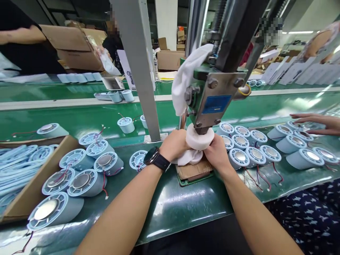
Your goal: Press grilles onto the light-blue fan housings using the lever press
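Note:
A thick white ring-shaped piece (pixel 199 139) sits right under the ram of an upright press (pixel 216 101). On its left side is my left hand (pixel 174 143), with a dark watch on the wrist; my right hand (pixel 216 152) is on its right side. The fingers of both hands curl round the piece and are partly hidden by it. Beneath, a white cloth (pixel 190 157) lies on a brown cardboard pad (pixel 195 170) on the press base. Another white cloth (pixel 179 88) hangs over the press head.
Light-blue round housings (pixel 86 182) with wires stand left of the press, near a cardboard box (pixel 42 173) of blue strips. More housings (pixel 240 157) stand right. A grey post (pixel 140 71) rises behind my left hand. Another person's hand (pixel 322 124) reaches in at right.

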### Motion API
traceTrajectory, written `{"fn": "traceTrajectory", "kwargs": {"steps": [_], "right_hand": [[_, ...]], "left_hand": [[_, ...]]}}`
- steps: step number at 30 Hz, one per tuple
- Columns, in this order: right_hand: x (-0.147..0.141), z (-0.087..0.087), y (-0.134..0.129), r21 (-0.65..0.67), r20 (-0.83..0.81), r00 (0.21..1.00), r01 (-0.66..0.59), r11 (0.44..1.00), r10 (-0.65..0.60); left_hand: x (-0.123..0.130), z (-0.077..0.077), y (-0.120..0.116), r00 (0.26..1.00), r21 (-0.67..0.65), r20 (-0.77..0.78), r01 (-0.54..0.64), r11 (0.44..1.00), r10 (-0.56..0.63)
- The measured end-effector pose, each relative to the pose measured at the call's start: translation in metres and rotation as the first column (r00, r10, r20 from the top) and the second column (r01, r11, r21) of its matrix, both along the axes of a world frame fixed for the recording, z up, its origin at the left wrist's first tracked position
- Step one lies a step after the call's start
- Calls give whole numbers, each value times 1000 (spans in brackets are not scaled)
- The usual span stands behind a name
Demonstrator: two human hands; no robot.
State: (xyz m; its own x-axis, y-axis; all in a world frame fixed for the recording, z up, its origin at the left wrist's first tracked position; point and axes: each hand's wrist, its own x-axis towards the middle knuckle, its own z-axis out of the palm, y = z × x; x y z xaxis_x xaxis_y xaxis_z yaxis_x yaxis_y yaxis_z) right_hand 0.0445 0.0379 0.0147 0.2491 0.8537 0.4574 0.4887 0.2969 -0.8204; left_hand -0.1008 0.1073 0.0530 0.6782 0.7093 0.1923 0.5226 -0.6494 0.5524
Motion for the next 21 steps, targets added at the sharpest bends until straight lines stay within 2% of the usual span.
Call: {"fn": "traceTrajectory", "kwargs": {"steps": [6,12,18,21], "right_hand": [[-2,-5,-2,17,15,999,29,999,-29],[0,-12,-2,35,5,999,49,998,-50],[0,-15,2,78,-19,999,43,996,-41],[0,-14,3,87,-25,999,36,996,-34]], "left_hand": [[-15,-4,-17,999,8,9,34,999,-34],[-6,-9,-20,990,26,-14,-137,990,138],[-17,-4,-24,999,-11,0,-40,999,40],[-15,-3,-27,996,-7,-8,-86,996,86]]}}
